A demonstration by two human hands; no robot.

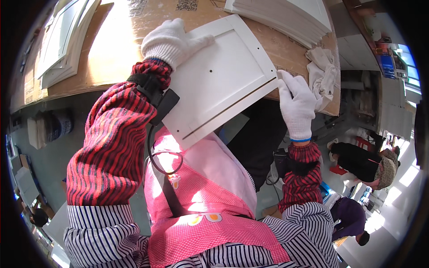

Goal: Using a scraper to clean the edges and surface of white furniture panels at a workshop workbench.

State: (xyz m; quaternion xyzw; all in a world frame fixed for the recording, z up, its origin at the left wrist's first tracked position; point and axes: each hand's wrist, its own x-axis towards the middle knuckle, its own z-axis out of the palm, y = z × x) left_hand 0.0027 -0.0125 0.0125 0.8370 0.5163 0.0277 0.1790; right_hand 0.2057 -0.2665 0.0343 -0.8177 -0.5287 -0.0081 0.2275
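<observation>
A white framed cabinet door panel (219, 76) lies tilted over the near edge of the cardboard-covered table, above my lap. It has a recessed middle, small dark holes and a long dark groove along its near right side. My left hand (172, 42), in a white knit glove, holds the panel's left edge, its thumb stretched over the face; the finger undersides are hidden. At the right corner is my right hand (297, 102), also gloved, its fingers extended and slightly apart, with the tips beside the panel edge. Whether they touch it is hard to tell.
More white panels (286, 18) are stacked at the far right of the cardboard-covered table (107, 49), and another stack (62, 44) leans at the left. A crumpled white cloth (321, 73) lies at the right edge. Two people (351, 216) are farther off at right.
</observation>
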